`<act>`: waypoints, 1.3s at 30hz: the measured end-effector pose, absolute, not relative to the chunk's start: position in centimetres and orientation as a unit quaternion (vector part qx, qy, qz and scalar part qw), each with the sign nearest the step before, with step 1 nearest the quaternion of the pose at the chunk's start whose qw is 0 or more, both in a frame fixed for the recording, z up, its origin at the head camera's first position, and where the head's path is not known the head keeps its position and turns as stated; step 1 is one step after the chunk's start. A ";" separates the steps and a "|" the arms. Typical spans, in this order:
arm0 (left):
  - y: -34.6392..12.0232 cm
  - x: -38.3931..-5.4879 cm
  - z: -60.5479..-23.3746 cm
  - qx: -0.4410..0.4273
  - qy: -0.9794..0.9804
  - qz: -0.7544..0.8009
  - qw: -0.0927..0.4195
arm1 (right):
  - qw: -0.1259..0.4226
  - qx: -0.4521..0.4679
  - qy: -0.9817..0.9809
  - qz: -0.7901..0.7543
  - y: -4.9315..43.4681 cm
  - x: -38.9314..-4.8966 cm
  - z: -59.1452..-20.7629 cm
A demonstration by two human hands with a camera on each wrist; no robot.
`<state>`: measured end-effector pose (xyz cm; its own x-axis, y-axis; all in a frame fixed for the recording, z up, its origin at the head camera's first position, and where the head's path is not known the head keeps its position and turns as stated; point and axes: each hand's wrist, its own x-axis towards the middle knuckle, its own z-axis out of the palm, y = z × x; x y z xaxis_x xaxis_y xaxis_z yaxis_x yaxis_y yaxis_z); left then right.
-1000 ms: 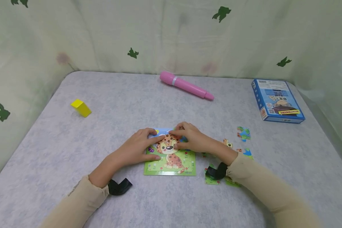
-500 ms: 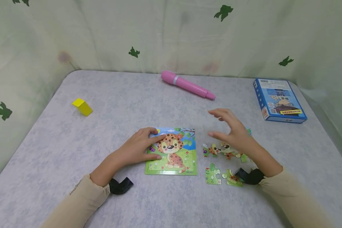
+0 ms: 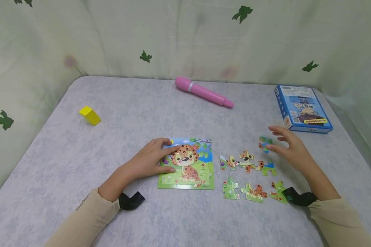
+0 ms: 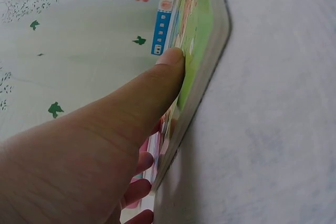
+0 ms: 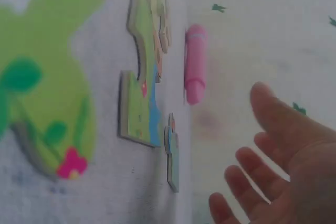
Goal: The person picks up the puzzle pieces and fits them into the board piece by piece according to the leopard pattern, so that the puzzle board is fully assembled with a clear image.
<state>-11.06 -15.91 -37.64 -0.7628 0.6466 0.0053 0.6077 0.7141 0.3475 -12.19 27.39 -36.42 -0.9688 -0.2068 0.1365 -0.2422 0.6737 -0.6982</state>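
My left hand (image 3: 145, 158) rests on the left side of a square leopard jigsaw board (image 3: 202, 175), fingers spread. In the left wrist view its thumb (image 4: 136, 98) lies on the board's face, with the other fingers at the far edge. My right hand (image 3: 292, 151) hovers at the upper right of the loose pieces, thumb and fingers apart. Its thumb tip overlaps a blue-green jigsaw piece (image 3: 262, 141) in the head view. The right wrist view shows that hand (image 5: 299, 166) with nothing between its fingers, raised off the table.
Several loose jigsaw pieces lie right of the board, among them a green corner piece (image 3: 230, 190) and a leopard-face piece (image 3: 245, 158). A pink microphone-shaped pen (image 3: 204, 92) lies at the back. A blue box (image 3: 304, 108) stands back right, a yellow block (image 3: 89, 115) back left.
My right hand has left the board's upper right and moved right, over the loose pieces to the blue-green one. My left hand has stayed on the board.
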 end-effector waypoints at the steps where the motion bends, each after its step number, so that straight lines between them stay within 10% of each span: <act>1: -15.9 -11.1 -37.7 0.339 0.924 0.166 0.059 | 0.008 0.118 -0.915 0.385 27.6 -12.3 -36.7; 12: -15.8 -11.0 -37.6 0.342 0.923 0.165 0.058 | -0.071 0.115 -0.929 0.344 28.7 -12.3 -37.4; 39: -14.7 -10.7 -37.3 0.344 0.929 0.132 0.025 | 0.037 0.201 -0.926 0.318 24.5 -11.4 -34.2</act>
<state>-10.69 -14.74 -37.32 -0.7624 0.6457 0.0439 0.6323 0.7287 0.2628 -11.37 24.52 -34.21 -0.9163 -0.3492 0.1959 -0.3959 0.7167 -0.5741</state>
